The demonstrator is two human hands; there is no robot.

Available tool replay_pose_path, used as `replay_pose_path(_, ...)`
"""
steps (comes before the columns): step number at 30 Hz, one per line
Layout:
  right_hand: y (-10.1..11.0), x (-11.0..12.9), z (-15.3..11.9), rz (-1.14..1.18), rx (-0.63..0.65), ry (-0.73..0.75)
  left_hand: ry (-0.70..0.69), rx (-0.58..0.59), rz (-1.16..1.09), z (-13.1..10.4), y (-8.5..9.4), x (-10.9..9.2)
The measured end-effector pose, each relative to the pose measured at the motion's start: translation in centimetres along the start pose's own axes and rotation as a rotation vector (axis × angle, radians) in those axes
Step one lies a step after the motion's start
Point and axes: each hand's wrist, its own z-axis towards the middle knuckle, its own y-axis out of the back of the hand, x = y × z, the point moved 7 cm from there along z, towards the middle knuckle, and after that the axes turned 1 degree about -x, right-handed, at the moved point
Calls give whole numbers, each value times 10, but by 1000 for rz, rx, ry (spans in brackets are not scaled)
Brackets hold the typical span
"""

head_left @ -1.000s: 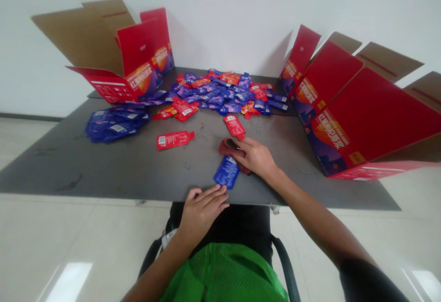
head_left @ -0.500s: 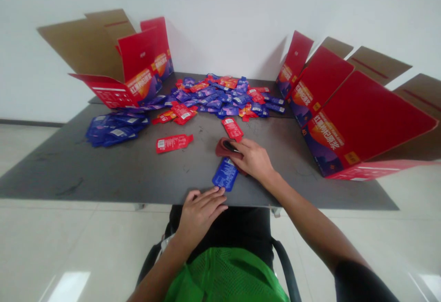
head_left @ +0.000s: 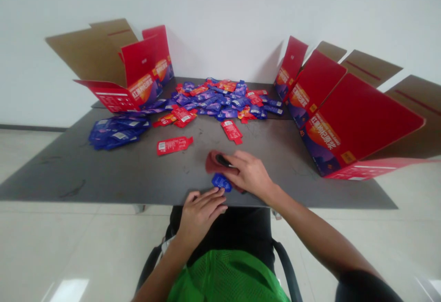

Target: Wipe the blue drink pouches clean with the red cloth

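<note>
A blue pouch (head_left: pixel 221 181) lies flat near the table's front edge, its upper part hidden under a reddish-brown cloth (head_left: pixel 214 163). My right hand (head_left: pixel 250 172) is closed on this cloth, together with a small black object (head_left: pixel 223 159) whose kind I cannot make out. My left hand (head_left: pixel 203 210) rests at the table edge, fingers stretched out and fingertips touching the pouch's lower edge. Farther back lie two single red pouches, one red pouch (head_left: pixel 175 145) to the left and another red pouch (head_left: pixel 232 131) beyond the cloth.
A pile of blue and red pouches (head_left: pixel 220 101) spreads along the back of the grey table (head_left: pixel 113 173). Blue pouches (head_left: pixel 119 132) are stacked at the left. Open red cartons stand on both sides, a left carton (head_left: pixel 138 79) and several right cartons (head_left: pixel 330 141).
My right hand has drawn the cloth toward the table's front edge and slightly left, covering more of the blue pouch. My left hand stays at the pouch's lower edge.
</note>
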Motion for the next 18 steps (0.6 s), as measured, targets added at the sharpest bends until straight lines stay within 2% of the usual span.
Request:
replay_pose_path(2, -12, 22, -12, 40, 78, 73, 3, -20, 15, -1, 0, 1)
replay_pose_path(4, -24, 24, -17, 59, 132, 78, 3, -33, 19, -1, 0, 1)
replay_pose_path(7, -22, -9, -5, 14, 97, -53, -8, -26, 0, -1, 0, 0)
replay_pose_path(9, -10, -26, 4, -36, 40, -106, -14, -23, -1, 0, 0, -1)
replay_pose_path(10, -3, -26, 6, -45, 8, -106, -15, -27, 3, 0, 0, -2)
replay_pose_path(12, 4, -11, 2, -24, -22, -49, -17, -39, 16, -1, 0, -2)
replay_pose_path(15, -8, 24, -15, 39, 77, 73, -6, -62, 44, -2, 0, -1)
replay_pose_path(16, -15, 28, -19, 52, 115, 88, -2, -64, 48, -3, 0, 0)
replay_pose_path(18, -24, 18, -17, 52, 141, 52, -1, -55, 44, -3, 0, 0)
